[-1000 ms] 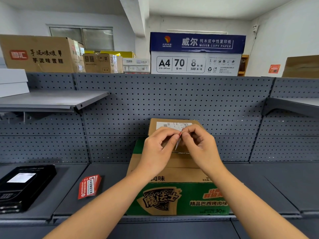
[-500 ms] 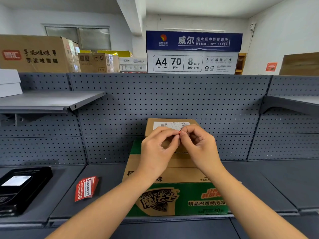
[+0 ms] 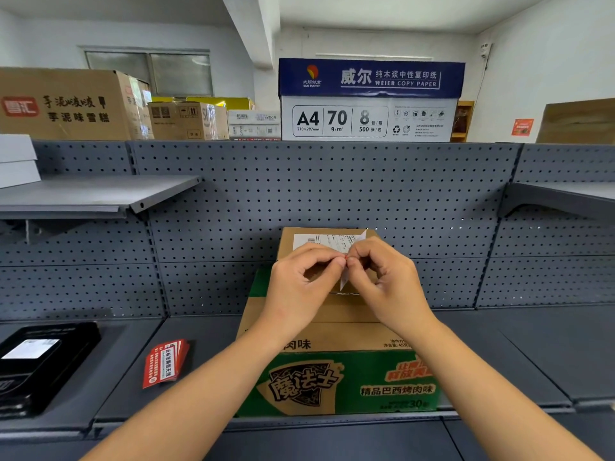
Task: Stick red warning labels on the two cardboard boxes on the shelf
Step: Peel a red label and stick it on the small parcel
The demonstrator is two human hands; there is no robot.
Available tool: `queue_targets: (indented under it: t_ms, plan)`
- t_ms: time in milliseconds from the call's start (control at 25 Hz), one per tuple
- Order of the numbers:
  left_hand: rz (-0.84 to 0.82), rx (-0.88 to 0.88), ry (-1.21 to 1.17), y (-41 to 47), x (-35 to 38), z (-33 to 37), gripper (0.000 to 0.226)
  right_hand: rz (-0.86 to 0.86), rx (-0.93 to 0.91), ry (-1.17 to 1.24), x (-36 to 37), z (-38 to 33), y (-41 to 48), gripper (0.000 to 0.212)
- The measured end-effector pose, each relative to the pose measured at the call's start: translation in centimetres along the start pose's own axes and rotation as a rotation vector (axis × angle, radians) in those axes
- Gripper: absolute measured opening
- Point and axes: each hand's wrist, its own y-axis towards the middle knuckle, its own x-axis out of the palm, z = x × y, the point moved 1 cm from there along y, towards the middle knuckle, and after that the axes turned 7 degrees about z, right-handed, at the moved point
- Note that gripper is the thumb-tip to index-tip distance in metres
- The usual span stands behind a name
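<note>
Hands meeting fingertip to fingertip above boxes: I am seeing left hand (image 3: 299, 287) and right hand (image 3: 389, 287) both pinching small red-and-white paper label (image 3: 343, 282), its white strip hanging down between them. Just behind them, small brown cardboard box (image 3: 288, 239) sitting on top of large green-and-brown cardboard box (image 3: 332, 387) on grey metal shelf (image 3: 515, 354). Left of large box, apart from it, stack of red warning labels (image 3: 165, 362) lying on shelf.
</note>
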Motion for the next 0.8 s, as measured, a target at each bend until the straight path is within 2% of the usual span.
queue_targets:
  t_ms: [280, 520, 800]
  plan:
    - [-0.016, -0.024, -0.01, -0.3, 0.3, 0.5, 0.009, -0.018, 0.04, 0.038, -0.5, 0.2, -0.1, 0.016]
    - [0.013, -0.142, -0.045, -0.9, 0.9, 0.7, 0.013, -0.022, 0.082, 0.093, -0.7, -0.1, -0.1, 0.014]
    - [-0.06, -0.175, -0.078, -0.5, 0.4, 1.2, 0.011, -0.069, 0.076, 0.109, -1.4, -0.4, -0.1, 0.014]
